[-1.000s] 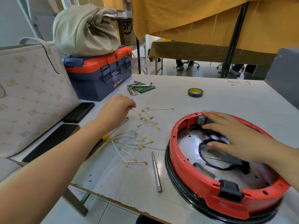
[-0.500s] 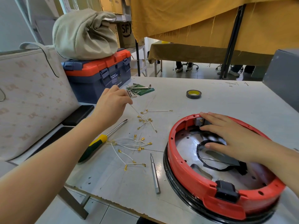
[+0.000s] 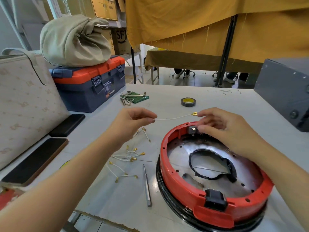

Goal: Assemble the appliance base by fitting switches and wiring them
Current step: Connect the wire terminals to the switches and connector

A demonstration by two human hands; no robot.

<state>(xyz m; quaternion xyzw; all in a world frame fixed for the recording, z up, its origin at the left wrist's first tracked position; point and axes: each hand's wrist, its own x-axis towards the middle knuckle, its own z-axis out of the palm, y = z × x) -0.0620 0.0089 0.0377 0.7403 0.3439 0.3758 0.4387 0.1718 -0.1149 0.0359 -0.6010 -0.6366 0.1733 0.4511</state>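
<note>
The round red plastic appliance base (image 3: 197, 193) sits on the table's (image 3: 217, 104) right; short white terminal wires (image 3: 127, 158) lie left of it, the black tape roll (image 3: 188, 102) behind.

left hand (image 3: 132, 121): raised, fingers pinching | right hand (image 3: 224, 126): raised, fingers apparently pinching, palm down

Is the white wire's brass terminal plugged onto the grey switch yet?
No: the white wire hangs above the red base, both hands holding it.
</note>
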